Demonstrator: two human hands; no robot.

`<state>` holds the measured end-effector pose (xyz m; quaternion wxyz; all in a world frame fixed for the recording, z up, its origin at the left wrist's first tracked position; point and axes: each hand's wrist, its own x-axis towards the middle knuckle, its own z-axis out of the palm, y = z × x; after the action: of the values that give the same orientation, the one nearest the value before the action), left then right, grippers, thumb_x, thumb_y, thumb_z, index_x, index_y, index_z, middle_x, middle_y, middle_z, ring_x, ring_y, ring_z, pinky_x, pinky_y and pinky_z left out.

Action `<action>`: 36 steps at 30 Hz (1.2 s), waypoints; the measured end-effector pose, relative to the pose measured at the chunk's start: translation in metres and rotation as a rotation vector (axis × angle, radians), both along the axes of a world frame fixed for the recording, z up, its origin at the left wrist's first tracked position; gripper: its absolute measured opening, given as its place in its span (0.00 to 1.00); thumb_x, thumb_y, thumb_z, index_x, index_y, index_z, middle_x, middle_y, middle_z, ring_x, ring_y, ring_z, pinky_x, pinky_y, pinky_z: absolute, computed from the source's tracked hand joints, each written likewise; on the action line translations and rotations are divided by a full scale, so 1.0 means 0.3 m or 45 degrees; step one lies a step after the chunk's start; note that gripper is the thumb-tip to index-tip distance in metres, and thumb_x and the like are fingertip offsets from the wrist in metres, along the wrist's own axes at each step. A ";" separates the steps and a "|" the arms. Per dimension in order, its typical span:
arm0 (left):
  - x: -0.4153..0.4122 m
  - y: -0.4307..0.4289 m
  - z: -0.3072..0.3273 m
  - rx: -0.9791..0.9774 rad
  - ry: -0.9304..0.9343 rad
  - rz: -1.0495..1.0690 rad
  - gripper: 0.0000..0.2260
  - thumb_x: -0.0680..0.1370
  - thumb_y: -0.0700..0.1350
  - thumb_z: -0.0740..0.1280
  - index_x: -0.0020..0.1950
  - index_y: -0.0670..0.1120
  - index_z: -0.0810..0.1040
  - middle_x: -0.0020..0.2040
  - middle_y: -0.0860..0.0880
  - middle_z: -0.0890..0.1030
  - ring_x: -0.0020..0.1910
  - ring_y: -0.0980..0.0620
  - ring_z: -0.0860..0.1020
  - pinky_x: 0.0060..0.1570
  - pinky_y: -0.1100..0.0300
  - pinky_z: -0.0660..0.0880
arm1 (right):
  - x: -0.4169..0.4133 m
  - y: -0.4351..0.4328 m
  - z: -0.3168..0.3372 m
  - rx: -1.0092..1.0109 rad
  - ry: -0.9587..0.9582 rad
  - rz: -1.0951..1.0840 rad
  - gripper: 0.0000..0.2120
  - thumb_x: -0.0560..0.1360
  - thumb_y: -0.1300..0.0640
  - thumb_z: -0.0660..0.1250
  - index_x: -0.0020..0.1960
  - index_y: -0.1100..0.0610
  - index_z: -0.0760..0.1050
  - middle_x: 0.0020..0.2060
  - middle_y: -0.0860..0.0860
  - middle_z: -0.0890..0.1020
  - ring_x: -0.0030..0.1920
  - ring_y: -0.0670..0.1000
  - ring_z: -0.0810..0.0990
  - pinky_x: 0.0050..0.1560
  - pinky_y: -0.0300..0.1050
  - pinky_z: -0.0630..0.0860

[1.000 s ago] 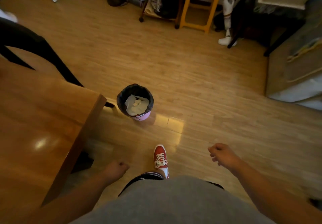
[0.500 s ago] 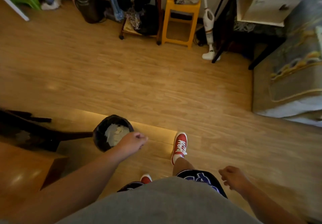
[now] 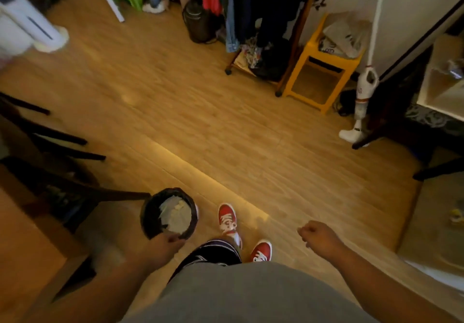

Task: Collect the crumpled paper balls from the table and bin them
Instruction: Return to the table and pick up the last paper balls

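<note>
Standing: person upright over the bin [image 3: 169, 213], looking down at a wooden floor [image 3: 226, 146], red shoes [image 3: 227, 218] just right of the bin.
Bin: small round, dark liner, on the floor beside the corner of the bench [image 3: 27, 242]; pale crumpled paper [image 3: 175, 216] lies inside, several pieces bunched together, count unclear.
Left hand: left hand [image 3: 163, 246] at the bin's near rim, fingers curled down over the edge; looks to be touching the rim, but blur makes contact uncertain.
Left grip: curled; cannot tell whether it closes on the rim, on paper, or on nothing, as the fingertips are hidden.
Right hand: right hand [image 3: 317, 236] hangs well apart from the bin, over bare floor.
Right grip: fingers loosely curled in, nothing visible in it.
Bench: only a corner strip in view at lower left; no paper balls visible on that part, the rest is out of frame.
Chair: dark chair legs [image 3: 75, 152] behind the bin, against the bench.
Done: at least some paper is binned, judging by the contents.
Left: cannot confirm the bench is cleared; judged late stage or near finished, pending a look at the full bench top.
Risk: bin is light and near the feet, could be nudged over.
</note>
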<state>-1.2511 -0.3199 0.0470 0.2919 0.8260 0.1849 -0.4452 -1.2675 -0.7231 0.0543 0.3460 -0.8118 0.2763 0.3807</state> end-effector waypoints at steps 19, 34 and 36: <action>0.927 0.075 -0.028 -0.110 -0.058 0.384 0.09 0.78 0.51 0.65 0.46 0.45 0.78 0.44 0.44 0.81 0.42 0.48 0.79 0.43 0.54 0.75 | 1.149 0.022 0.015 -0.087 0.040 0.223 0.14 0.77 0.54 0.65 0.42 0.66 0.75 0.39 0.62 0.79 0.39 0.59 0.78 0.41 0.48 0.70; 1.669 0.095 -0.025 -0.150 -0.118 0.679 0.11 0.78 0.54 0.65 0.46 0.48 0.78 0.44 0.45 0.83 0.44 0.46 0.81 0.43 0.52 0.77 | 2.087 0.159 -0.106 -0.109 0.166 0.559 0.13 0.77 0.53 0.65 0.38 0.60 0.74 0.40 0.60 0.81 0.42 0.58 0.80 0.40 0.44 0.70; 1.672 0.154 -0.023 -0.099 -0.084 0.773 0.10 0.77 0.55 0.65 0.45 0.49 0.78 0.43 0.46 0.83 0.44 0.47 0.81 0.46 0.50 0.78 | 2.246 0.264 -0.105 -0.080 0.129 0.684 0.12 0.77 0.53 0.65 0.38 0.60 0.74 0.40 0.60 0.81 0.44 0.60 0.81 0.42 0.46 0.72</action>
<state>-0.7494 -0.2738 0.0402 0.4489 0.7353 0.3964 -0.3172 -0.5937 -0.6437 0.0229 0.1930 -0.8462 0.0798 0.4903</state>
